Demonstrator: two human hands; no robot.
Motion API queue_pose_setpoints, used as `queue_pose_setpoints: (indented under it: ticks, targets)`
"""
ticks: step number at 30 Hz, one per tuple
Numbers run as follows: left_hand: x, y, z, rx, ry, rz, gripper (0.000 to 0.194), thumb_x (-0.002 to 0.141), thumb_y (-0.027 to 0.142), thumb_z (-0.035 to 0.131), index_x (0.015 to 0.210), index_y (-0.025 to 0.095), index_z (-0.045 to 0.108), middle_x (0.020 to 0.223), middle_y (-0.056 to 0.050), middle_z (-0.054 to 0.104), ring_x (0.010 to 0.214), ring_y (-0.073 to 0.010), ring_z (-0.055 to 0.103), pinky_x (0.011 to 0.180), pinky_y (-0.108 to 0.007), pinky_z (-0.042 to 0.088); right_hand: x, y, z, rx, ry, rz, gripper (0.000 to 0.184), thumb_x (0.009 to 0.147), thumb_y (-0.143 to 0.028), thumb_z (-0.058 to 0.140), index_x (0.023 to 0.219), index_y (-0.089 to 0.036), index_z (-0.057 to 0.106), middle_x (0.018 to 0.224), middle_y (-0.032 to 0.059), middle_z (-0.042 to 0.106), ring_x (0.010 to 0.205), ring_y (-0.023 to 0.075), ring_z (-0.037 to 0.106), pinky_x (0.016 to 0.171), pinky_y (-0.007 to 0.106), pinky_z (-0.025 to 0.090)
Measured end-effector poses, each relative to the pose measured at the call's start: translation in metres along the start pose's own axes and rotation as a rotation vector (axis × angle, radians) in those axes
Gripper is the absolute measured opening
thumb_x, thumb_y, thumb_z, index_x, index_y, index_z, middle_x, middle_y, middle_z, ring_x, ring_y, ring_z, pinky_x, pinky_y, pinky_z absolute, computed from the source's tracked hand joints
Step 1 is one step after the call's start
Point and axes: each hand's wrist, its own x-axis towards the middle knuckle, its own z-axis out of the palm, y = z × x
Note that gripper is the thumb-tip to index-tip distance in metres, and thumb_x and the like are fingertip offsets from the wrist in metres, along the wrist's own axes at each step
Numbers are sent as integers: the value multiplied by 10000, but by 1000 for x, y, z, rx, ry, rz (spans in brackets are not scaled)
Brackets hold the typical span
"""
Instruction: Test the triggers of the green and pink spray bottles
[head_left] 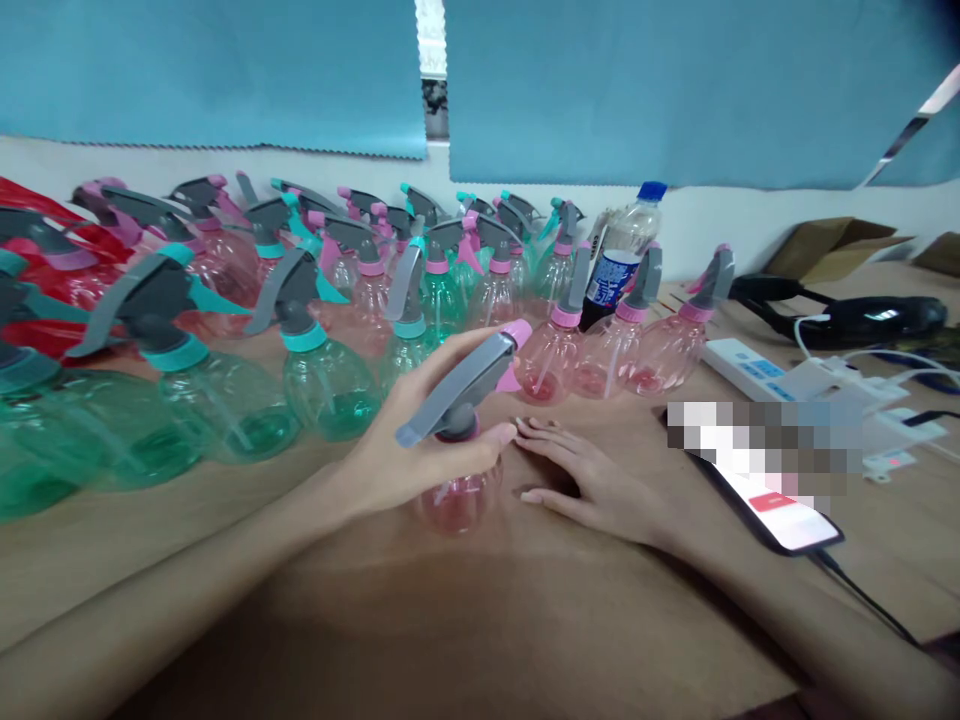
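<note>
A pink spray bottle [459,500] with a grey and pink trigger head stands in front of me on the brown table. My left hand [420,430] is wrapped round its neck, just under the grey lever, with the thumb on the near side. Just to the right, my right hand [592,475] rests on the table with its fingers stretched out, holding nothing. Its fingertips come close to the left thumb. Behind them stand pink spray bottles [551,360], and a green spray bottle [330,390] is among several to the left.
More pink and green spray bottles crowd the back. A drink bottle [622,260] with a blue cap stands behind them. On the right lie a phone [795,530] with a cable, a white power strip [742,370], a black object [877,318] and cardboard [825,250].
</note>
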Motion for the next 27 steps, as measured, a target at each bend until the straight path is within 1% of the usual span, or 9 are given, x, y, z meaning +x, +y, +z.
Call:
queue_pose_setpoints:
  ticks: [2, 3, 7, 9, 12, 16, 19, 23, 27]
  targets:
    - [2, 0, -1, -61, -23, -1, 571, 772, 317, 649, 1292, 263, 418, 934, -18, 616, 548, -112, 505, 484, -247, 419, 0, 0, 0, -5, -5, 6, 641, 889, -509, 541, 1440, -228, 371, 1492, 93, 400, 1388, 261, 335, 1129, 527, 300]
    - [2, 0, -2, -84, -37, -9, 572, 769, 315, 655, 1284, 254, 414, 939, -21, 608, 547, -108, 499, 484, -246, 417, 0, 0, 0, -9, -7, 10, 639, 890, -512, 537, 1437, -225, 374, 1493, 93, 398, 1390, 258, 332, 1131, 523, 298]
    - [5, 0, -3, -131, -57, -20, 539, 754, 310, 670, 1227, 227, 425, 763, 27, 560, 501, -102, 467, 454, -237, 395, 0, 0, 0, -19, -11, 3, 635, 892, -519, 529, 1431, -220, 380, 1499, 89, 390, 1392, 250, 328, 1133, 511, 302]
    - [6, -1, -2, -129, -70, -19, 490, 748, 313, 674, 1178, 232, 452, 716, 42, 547, 481, -102, 471, 431, -230, 389, 0, 1, 0, -17, -8, -3, 627, 892, -518, 530, 1426, -223, 387, 1496, 91, 394, 1388, 255, 335, 1128, 518, 308]
    - [6, -2, 0, -82, -82, -30, 416, 727, 311, 690, 1087, 236, 496, 699, 44, 566, 468, -105, 496, 404, -222, 390, 0, 1, 0, -10, -1, -7, 610, 894, -506, 534, 1418, -225, 397, 1489, 101, 404, 1382, 262, 346, 1122, 532, 311]
    - [5, -1, 4, -26, -40, -33, 355, 713, 287, 693, 1013, 231, 511, 732, 31, 600, 502, -120, 542, 428, -233, 419, 0, 0, 0, -11, 2, -3, 603, 889, -503, 544, 1409, -229, 408, 1481, 101, 416, 1377, 266, 355, 1121, 539, 309]
    - [4, -1, 8, 13, -6, -33, 344, 721, 250, 654, 1035, 233, 515, 753, 28, 616, 524, -126, 562, 480, -248, 456, 0, -1, -1, -22, -15, 14, 603, 892, -510, 533, 1400, -206, 421, 1480, 107, 417, 1379, 262, 353, 1123, 526, 311]
    - [2, -4, 12, 37, 49, -8, 449, 725, 164, 587, 1157, 234, 485, 769, 37, 599, 560, -119, 559, 546, -248, 479, 0, -3, -1, -37, -16, 9, 619, 896, -496, 535, 1421, -199, 396, 1475, 111, 424, 1378, 257, 354, 1127, 521, 305]
    - [-2, -8, 14, 49, 68, -12, 458, 722, 128, 564, 1159, 248, 492, 728, 55, 563, 560, -114, 541, 563, -247, 474, 0, -3, -1, -45, -7, 8, 635, 893, -487, 544, 1439, -212, 373, 1472, 109, 429, 1371, 257, 367, 1120, 523, 316]
